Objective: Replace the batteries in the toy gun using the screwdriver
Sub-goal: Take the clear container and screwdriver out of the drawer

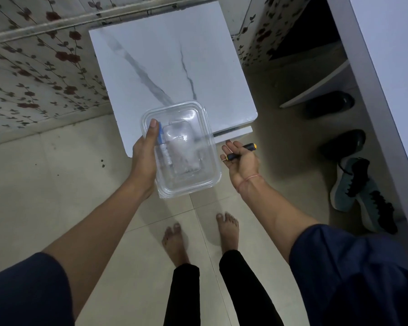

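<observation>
Set box (186,161) level on worktop (174,67), with left fingers (152,131) clamped on its side, before shifting screwdriver (233,156), loosely cradled in half-curled right fingers (227,149), into driving grip.

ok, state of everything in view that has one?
clear container: in the air, held by the left hand; lid unclear, contents blurred
left hand: grips the container's left side, thumb on top
screwdriver: across the right palm, not in use
right hand: palm up, holds the screwdriver
shoes: on the floor, unworn
</observation>
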